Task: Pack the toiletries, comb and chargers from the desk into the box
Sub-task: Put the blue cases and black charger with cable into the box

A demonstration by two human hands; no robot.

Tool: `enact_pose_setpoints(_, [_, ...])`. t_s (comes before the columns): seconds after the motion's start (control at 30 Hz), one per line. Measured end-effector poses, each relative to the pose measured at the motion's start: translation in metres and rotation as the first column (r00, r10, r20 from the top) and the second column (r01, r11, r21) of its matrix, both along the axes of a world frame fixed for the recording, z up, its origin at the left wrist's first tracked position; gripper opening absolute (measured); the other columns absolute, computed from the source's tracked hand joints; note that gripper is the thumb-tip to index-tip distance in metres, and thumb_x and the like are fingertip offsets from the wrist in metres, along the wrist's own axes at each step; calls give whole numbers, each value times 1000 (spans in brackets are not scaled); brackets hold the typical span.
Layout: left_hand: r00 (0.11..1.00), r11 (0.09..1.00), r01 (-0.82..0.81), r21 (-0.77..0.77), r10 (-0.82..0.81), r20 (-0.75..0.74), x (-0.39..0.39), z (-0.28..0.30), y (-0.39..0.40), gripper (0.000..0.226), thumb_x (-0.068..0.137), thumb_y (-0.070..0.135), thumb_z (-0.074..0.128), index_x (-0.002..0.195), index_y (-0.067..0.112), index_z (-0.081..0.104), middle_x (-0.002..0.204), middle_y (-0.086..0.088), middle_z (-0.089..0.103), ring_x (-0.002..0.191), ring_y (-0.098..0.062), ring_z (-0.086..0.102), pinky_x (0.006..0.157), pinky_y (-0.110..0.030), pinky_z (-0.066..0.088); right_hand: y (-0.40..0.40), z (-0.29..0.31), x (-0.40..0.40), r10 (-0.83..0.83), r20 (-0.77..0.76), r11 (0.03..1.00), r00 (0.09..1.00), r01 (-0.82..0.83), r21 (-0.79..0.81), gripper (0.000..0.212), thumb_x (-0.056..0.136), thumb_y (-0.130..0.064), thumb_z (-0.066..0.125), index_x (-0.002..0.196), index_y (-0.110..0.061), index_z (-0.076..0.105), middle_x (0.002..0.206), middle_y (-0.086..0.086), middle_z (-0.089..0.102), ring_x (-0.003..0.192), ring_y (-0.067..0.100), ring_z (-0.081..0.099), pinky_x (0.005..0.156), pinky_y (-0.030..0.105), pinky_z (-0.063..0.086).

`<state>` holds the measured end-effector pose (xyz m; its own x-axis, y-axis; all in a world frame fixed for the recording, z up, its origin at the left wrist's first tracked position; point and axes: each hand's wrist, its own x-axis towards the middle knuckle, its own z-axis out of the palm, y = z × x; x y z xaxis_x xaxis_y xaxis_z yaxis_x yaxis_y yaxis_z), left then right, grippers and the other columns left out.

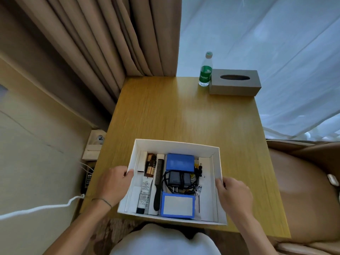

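Observation:
A white open box (176, 147) sits at the near edge of the wooden desk (184, 115). Inside lie a brown bottle (151, 165), a white tube (145, 195), a black comb (158, 183), a black charger with coiled cable (179, 180) and two blue packs (180, 161) (177, 205). My left hand (115, 183) grips the box's left wall, thumb over the rim. My right hand (233, 194) holds the right wall the same way.
A green-labelled water bottle (205, 69) and a grey tissue box (235, 81) stand at the desk's far right corner. Curtains hang behind. A brown chair (303, 190) is at the right, a wall socket (96, 142) and white cable (36, 209) at the left.

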<state>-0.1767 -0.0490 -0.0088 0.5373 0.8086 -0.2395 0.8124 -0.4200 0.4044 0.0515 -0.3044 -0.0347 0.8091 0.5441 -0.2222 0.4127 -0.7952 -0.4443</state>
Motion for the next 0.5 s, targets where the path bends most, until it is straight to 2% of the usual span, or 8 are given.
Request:
enact_pose_setpoints(0.07, [1000, 1000, -11, 17, 11, 19, 7, 8, 5, 52, 97, 31, 57, 51, 21, 35, 47, 5, 30, 44, -14, 28, 49, -25, 22, 6, 4, 5, -37, -35, 999, 999, 38, 30, 51, 99, -35, 54, 52, -18, 46, 43, -5, 42, 39, 9, 30, 41, 22, 22])
enact_pose_setpoints(0.17, [999, 999, -1, 36, -1, 46, 11, 11, 17, 51, 97, 33, 56, 51, 22, 37, 47, 6, 30, 43, -12, 28, 48, -23, 23, 16, 10, 8, -70, -10, 997, 998, 70, 26, 51, 100, -36, 52, 53, -17, 45, 47, -3, 44, 42, 12, 32, 45, 26, 23])
enact_pose_setpoints(0.27, [995, 999, 34, 33, -37, 92, 15, 11, 31, 50, 97, 34, 56, 51, 21, 41, 45, 7, 32, 41, -11, 28, 46, -22, 24, 23, 19, 7, -116, 0, 992, 993, 116, 45, 50, 100, -36, 53, 54, -16, 49, 47, 0, 49, 42, 12, 34, 44, 26, 25])
enact_pose_setpoints(0.33, [989, 996, 80, 30, -83, 120, 21, 11, 43, 50, 97, 34, 56, 51, 19, 43, 45, 6, 34, 42, -12, 31, 47, -23, 26, 25, 27, 3, -159, 28, 985, 987, 157, 70, 51, 99, -35, 55, 52, -18, 49, 44, -6, 47, 39, 9, 33, 42, 22, 23])
enact_pose_setpoints(0.43, [973, 985, 169, 44, -174, 151, 31, 15, 56, 53, 97, 33, 57, 48, 22, 40, 42, 8, 30, 39, -9, 27, 45, -20, 21, 23, 38, -12, -250, 93, 966, 964, 241, 94, 49, 98, -37, 57, 51, -24, 49, 41, -9, 44, 35, 4, 34, 39, 16, 20])
enact_pose_setpoints(0.5, [954, 970, 238, 43, -242, 179, 38, 15, 63, 52, 96, 33, 58, 48, 21, 42, 41, 9, 30, 38, -8, 27, 44, -19, 21, 20, 43, -25, -312, 112, 949, 944, 303, 90, 48, 98, -38, 57, 52, -25, 50, 42, -9, 45, 36, 3, 35, 39, 17, 22])
